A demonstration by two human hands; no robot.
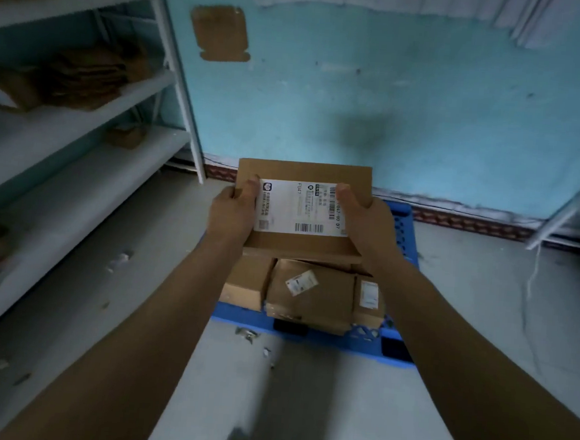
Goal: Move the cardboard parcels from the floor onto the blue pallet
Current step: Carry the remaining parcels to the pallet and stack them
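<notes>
A flat cardboard parcel (305,172) with a white shipping label faces up, held in the air above the blue pallet (401,231). My left hand (234,212) grips its left edge and my right hand (364,221) grips its right edge, thumbs on top. Under it, three cardboard parcels lie on the pallet: a small one at the left (244,285), a larger one with a tilted label in the middle (310,297), and a narrow one at the right (369,297). The held parcel hides the pallet's middle.
A white metal shelf rack (80,157) with cardboard pieces stands at the left. Another rack's leg (563,211) rises at the right. A turquoise wall (392,106) runs behind the pallet. Small scraps (246,333) litter the grey floor near the pallet's front.
</notes>
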